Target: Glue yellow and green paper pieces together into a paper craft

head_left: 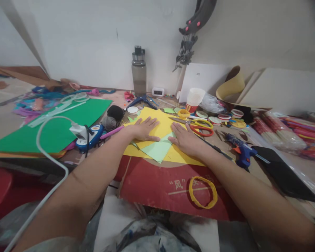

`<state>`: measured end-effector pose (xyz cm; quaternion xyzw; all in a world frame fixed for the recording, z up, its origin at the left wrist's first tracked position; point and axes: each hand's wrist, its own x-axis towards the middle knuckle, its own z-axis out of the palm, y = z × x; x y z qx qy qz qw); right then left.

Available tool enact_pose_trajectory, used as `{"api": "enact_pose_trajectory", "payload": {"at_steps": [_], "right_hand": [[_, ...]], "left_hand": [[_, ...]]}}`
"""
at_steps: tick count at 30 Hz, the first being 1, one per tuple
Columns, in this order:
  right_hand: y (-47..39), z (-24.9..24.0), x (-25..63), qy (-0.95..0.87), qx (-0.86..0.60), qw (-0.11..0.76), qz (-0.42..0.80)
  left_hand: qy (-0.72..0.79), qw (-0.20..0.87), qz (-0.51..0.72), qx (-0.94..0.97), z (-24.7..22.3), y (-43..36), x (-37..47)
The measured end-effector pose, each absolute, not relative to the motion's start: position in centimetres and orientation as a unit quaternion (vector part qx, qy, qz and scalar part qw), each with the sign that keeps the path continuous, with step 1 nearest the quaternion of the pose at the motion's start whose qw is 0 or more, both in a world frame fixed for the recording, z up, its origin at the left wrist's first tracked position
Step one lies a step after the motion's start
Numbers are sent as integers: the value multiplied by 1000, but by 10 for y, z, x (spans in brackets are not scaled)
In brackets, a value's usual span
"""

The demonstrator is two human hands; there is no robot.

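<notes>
Flat on the yellow paper lies my left hand, its fingers stretched out to the right. My right hand rests palm down opposite it, fingers pointing up and left. Between the two hands a pale green sheet shows, one corner pointing toward me. Both thumbs lie at its upper edge. Scissors with red handles sit just beyond my right hand, beside another pair with yellow handles. Under the papers is a red printed cardboard, with a yellow ring on it.
Green sheets and a blue power strip with a white cable occupy the left. A bottle and paper cups stand at the back. To the right lie a blue glue gun, a black tablet-like slab and bagged sticks.
</notes>
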<state>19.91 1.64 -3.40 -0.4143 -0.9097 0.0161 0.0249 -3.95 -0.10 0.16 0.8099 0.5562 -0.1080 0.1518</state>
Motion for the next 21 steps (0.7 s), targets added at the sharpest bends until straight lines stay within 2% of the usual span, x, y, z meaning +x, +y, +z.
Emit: {"api": "enact_pose_trajectory", "payload": {"at_steps": [3,5,11,21], "right_hand": [[13,-30,193,-901,-426,82,-3],[6,-24,187,-921,-377,97,12],[-9,-13,176,-962,-259,12,91],[16,-31,192,-928,-372,9,36]], "left_hand": [[559,153,-107,808,2,-1,-39],[563,151,-101,806,1,0,-39],[577,151,-92,798,-1,1,-39],[561,127,-100,812,-10,8,-45]]}}
